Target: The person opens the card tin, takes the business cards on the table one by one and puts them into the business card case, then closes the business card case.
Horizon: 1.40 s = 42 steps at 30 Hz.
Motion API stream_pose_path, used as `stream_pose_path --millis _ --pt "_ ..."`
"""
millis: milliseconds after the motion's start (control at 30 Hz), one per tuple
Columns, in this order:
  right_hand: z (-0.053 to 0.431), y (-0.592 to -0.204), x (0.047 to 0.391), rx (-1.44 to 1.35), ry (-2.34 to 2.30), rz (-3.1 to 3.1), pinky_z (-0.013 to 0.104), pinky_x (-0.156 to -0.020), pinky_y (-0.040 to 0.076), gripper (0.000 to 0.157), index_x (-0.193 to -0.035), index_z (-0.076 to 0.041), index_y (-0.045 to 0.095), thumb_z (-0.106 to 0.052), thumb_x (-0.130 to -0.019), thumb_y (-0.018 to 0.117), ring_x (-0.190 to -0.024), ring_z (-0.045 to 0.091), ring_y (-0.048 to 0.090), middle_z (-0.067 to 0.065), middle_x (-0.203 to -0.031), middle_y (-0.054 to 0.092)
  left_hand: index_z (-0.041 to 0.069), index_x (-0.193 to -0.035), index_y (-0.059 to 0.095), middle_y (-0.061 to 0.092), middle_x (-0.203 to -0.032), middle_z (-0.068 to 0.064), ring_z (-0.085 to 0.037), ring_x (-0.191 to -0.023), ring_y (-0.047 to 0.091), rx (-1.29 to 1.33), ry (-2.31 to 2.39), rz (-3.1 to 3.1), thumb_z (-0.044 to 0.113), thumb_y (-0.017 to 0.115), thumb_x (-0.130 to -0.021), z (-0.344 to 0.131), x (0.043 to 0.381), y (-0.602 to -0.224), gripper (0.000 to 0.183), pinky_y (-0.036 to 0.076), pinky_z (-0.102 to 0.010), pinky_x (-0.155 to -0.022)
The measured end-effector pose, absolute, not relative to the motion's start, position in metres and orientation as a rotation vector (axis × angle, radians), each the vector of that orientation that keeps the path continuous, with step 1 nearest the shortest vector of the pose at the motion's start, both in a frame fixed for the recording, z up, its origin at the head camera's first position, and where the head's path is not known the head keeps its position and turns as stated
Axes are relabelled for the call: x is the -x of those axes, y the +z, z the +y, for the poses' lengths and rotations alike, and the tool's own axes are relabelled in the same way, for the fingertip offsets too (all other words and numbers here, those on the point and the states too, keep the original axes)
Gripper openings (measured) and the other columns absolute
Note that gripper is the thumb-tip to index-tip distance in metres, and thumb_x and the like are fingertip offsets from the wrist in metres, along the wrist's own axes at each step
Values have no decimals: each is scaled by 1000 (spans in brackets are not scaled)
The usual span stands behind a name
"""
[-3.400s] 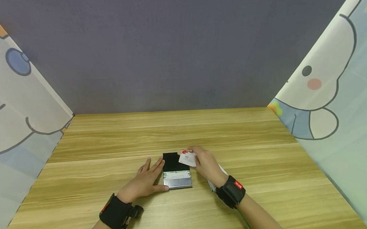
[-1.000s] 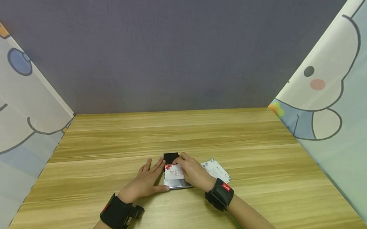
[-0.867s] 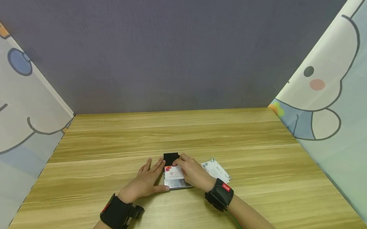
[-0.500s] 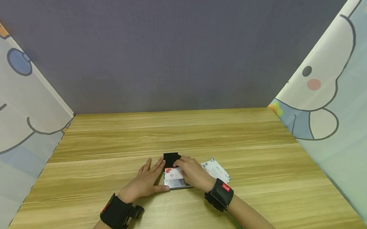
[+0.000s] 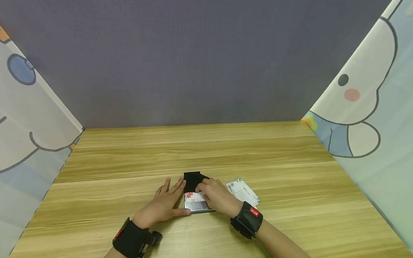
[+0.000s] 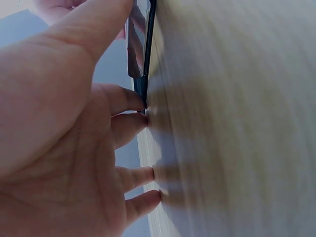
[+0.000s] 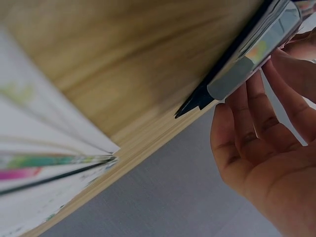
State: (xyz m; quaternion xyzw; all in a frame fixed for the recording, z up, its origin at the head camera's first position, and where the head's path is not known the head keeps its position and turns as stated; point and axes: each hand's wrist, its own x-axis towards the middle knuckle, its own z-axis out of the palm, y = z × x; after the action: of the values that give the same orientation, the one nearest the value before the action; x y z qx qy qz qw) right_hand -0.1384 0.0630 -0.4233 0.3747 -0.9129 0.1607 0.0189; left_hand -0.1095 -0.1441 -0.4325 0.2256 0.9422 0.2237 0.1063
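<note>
A business card case (image 5: 191,181) lies unfolded on the table, its black flap to the back and its shiny metal pocket (image 5: 196,206) to the front. Partly inside the pocket is a white business card (image 5: 193,197) with red flowers. My right hand (image 5: 220,197) pinches this card at its upper right, fingers bent, covering the case's right side. Straight fingers of my left hand (image 5: 165,205) rest along the case's left edge, thumb at the front corner. In the left wrist view those fingertips touch the table. The right wrist view shows my right hand (image 7: 276,148) against the pocket.
Several loose business cards (image 5: 242,191) with leafy borders lie on the wooden table (image 5: 139,153) to the right of my right hand. A dark grey panel (image 5: 195,59) stands behind the table, with cartoon-printed sheets at both sides. A green cable runs below my right wrist.
My right hand brought the red-flowered card from above the case onto the pocket. The card has since slid towards me, deeper into the pocket, baring more black flap. My left hand stays put.
</note>
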Motion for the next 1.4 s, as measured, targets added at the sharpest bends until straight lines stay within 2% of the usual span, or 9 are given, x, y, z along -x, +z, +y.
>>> stream_pose_path --millis 267,533,767,967,1400 --pt "63 -422 138 -1181 461 -2844 38 -82 49 21 -96 -10 69 -1 -77 64 -89 18 56 2 -92 63 3 -143 25 19 -152 -15 -50 -132 4 -686 638 2802 52 60 -79 -144 110 -434 88 21 -68 -101" --pt "63 -421 136 -1173 476 -2856 37 -81 49 20 -96 -10 69 -2 -79 63 -88 17 55 2 -93 64 2 -143 25 20 -151 -16 -50 -132 5 -694 635 2808 52 60 -79 -144 110 -434 88 21 -68 -101" --pt "68 -419 134 -1147 508 -2867 39 -85 49 23 -103 -8 65 -5 -80 63 -96 20 56 6 -102 63 2 -143 26 21 -151 -16 -50 -132 5 -688 646 2799 52 61 -79 -144 110 -433 88 21 -68 -101" --pt "76 -417 134 -1109 535 -2859 41 -82 49 26 -107 -7 63 -7 -81 64 -94 20 54 7 -105 62 3 -143 25 21 -151 -16 -50 -132 4 -683 653 2795 52 61 -79 -143 110 -432 88 20 -68 -101" --pt "100 -418 135 -1025 585 -2782 43 -77 50 26 -105 -4 65 -5 -78 66 -90 24 56 8 -102 63 2 -142 26 22 -151 -17 -50 -132 5 -684 655 2792 50 62 -79 -143 108 -429 88 20 -67 -101"
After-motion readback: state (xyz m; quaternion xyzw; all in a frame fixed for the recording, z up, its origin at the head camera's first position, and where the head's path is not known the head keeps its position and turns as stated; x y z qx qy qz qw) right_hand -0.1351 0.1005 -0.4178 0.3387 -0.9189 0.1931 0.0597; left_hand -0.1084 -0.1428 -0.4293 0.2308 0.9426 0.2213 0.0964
